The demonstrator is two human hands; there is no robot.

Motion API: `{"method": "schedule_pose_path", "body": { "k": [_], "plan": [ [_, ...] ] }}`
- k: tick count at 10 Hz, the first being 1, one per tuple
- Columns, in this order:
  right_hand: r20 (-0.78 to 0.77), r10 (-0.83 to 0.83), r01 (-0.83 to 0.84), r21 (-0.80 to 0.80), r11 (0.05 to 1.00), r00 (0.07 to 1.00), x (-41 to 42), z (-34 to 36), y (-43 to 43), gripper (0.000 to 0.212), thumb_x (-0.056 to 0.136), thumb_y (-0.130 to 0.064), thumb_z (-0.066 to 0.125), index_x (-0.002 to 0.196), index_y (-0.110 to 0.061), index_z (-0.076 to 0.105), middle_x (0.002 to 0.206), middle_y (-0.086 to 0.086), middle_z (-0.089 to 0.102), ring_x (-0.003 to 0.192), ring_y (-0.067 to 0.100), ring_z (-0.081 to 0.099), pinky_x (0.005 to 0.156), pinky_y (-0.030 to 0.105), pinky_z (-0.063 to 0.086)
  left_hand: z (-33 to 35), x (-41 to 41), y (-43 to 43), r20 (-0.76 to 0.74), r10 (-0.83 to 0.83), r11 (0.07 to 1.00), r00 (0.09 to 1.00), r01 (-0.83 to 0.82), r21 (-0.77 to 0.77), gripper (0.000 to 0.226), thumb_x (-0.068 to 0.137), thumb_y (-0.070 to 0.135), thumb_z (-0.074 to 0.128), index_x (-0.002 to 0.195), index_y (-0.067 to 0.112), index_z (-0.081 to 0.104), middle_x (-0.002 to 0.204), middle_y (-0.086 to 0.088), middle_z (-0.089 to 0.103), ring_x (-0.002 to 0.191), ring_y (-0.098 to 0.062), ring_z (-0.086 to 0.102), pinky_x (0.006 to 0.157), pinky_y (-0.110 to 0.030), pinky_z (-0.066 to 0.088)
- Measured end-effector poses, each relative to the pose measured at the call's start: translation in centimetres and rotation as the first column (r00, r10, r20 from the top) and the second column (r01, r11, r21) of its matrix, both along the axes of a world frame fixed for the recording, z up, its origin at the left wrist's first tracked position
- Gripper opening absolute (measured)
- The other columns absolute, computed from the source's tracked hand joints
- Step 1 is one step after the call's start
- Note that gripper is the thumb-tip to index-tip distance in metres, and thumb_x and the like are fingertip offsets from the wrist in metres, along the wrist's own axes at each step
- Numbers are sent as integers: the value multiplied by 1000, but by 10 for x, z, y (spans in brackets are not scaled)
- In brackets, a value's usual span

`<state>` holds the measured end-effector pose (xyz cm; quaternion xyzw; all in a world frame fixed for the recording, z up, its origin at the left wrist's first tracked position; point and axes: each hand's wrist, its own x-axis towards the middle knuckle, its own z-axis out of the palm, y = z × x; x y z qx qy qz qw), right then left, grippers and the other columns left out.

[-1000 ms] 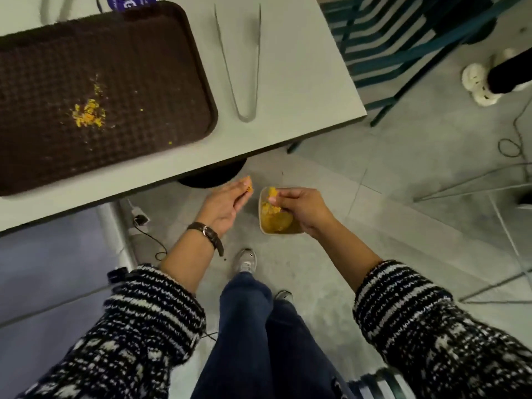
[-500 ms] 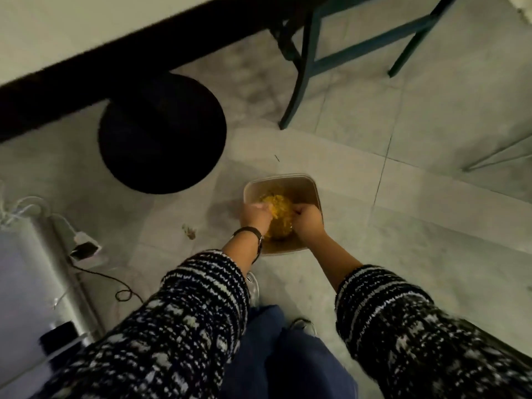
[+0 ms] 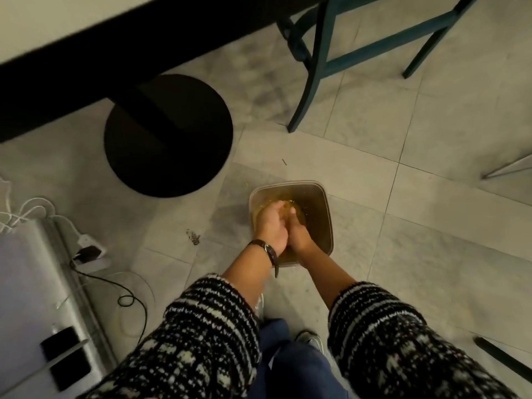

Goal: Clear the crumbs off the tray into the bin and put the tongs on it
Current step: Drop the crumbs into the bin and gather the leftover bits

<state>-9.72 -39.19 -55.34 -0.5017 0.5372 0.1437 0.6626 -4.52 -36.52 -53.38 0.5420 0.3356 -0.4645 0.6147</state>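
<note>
The fingers of both hands meet low inside the bin, bunched close together. The blur hides whether they pinch anything. The left hand lies against the right hand, side by side and touching, with a dark watch on the left wrist. Yellow crumbs lie in the bin just beyond the fingertips. The bin is a squarish clear tub standing on the grey tiled floor, near the black round foot of the counter. A teal chair stands further off, and a white power strip lies to the left.
</note>
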Motion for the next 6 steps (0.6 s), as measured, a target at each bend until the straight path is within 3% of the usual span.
{"method": "schedule_pose_path", "body": {
  "k": [1, 2, 3, 4, 5, 6],
  "plan": [
    [70, -234, 227, 96, 969, 970, 12, 6, -13, 65, 98, -51, 21, 132, -3, 48, 128, 14, 55, 121, 28, 50, 110, 41, 34, -1, -17, 3, 116, -271, 962, 956, 265, 61, 46, 96, 31, 42, 135, 7, 43, 142, -11, 44, 133, -27, 40, 106, -34, 34],
    [229, -269, 277, -2, 961, 936, 20, 18, -6, 55, 98, -51, 27, 125, -11, 54, 115, -4, 61, 112, 13, 51, 108, 31, 34, -23, -19, 14, 202, -448, 892, 871, 424, 154, 47, 98, 33, 34, 139, 8, 39, 144, -12, 41, 133, -28, 40, 99, -29, 40],
    [193, 131, -72, -285, 956, 973, 3, 10, 12, 51, 97, -45, 25, 142, -23, 37, 148, -5, 38, 142, 13, 24, 119, 44, 8, 4, -6, 18, 97, -167, 986, 981, 165, 28, 40, 99, 32, 31, 126, 11, 50, 132, -12, 52, 126, -24, 45, 111, -37, 34],
    [-248, 545, -591, -187, 784, 801, -25, -4, -3, 53, 99, -46, 16, 149, -27, 17, 160, 2, 8, 147, 24, -2, 115, 55, -7, 25, 0, 23, 129, -151, 988, 980, 155, -17, 46, 95, 37, 31, 123, 7, 52, 133, -15, 49, 131, -25, 38, 117, -27, 12],
    [-34, 67, -64, 83, 994, 997, -19, 81, -3, 68, 94, -58, 26, 147, -14, 25, 154, 11, 26, 142, 31, 25, 116, 49, 19, 81, -17, 27, 241, -268, 963, 933, 260, 67, 50, 95, 40, 38, 137, 15, 42, 146, -9, 41, 132, -24, 40, 114, -29, 24],
    [357, -338, 178, 411, 894, 871, -17, 216, 16, 68, 94, -58, 26, 145, -13, 30, 151, 9, 35, 138, 26, 35, 115, 43, 25, 166, -32, 41, 282, -362, 928, 888, 373, 19, 46, 98, 40, 31, 133, 13, 44, 127, -4, 53, 112, -16, 50, 91, -22, 44]
  ]
}}
